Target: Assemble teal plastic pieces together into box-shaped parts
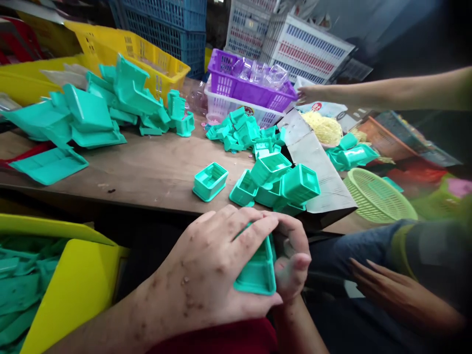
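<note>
Clenching one teal box (258,276) between them, left hand (216,268) and right hand (294,260) share a grip.

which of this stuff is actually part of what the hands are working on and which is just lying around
In hand: teal box, gripped by left hand and right hand; matching small teal boxes on the table nearby.
Lying about: large teal panels, yellow crate, purple basket, green round basket, co-worker's hand.
</note>
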`<action>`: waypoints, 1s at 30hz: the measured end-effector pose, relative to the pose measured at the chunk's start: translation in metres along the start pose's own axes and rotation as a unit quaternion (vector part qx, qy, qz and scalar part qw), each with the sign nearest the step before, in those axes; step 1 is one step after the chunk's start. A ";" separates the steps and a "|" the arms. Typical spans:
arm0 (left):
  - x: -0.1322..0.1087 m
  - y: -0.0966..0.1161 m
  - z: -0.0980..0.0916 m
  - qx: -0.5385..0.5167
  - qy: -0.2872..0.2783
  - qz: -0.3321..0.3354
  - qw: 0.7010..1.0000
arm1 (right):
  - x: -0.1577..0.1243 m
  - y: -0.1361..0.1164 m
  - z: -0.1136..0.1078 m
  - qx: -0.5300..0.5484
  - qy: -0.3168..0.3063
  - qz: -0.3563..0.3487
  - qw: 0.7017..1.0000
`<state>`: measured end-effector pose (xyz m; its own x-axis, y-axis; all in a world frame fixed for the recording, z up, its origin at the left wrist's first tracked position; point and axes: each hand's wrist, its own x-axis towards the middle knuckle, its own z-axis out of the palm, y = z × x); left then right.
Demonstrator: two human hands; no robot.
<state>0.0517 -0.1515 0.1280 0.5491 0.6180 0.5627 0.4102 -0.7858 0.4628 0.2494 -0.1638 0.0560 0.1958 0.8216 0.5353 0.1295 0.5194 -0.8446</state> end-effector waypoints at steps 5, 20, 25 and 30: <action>0.007 0.009 0.004 0.009 0.053 -0.034 0.998 | 0.003 -0.007 0.020 0.097 0.065 0.056 0.992; 0.003 -0.009 0.003 -0.069 0.047 0.003 0.997 | 0.000 -0.006 0.026 0.071 0.089 -0.032 0.993; -0.004 -0.018 0.004 -0.086 0.093 0.095 0.987 | 0.013 -0.008 0.028 0.013 0.116 -0.251 0.961; -0.008 -0.009 -0.003 -0.172 0.033 -0.044 0.984 | 0.019 -0.008 0.010 -0.105 0.066 -0.358 0.926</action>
<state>0.0408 -0.1493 0.1214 0.4689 0.6921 0.5488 0.1776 -0.6825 0.7089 0.2419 -0.1503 0.0729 0.1018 0.2419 0.9650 0.4545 0.8515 -0.2614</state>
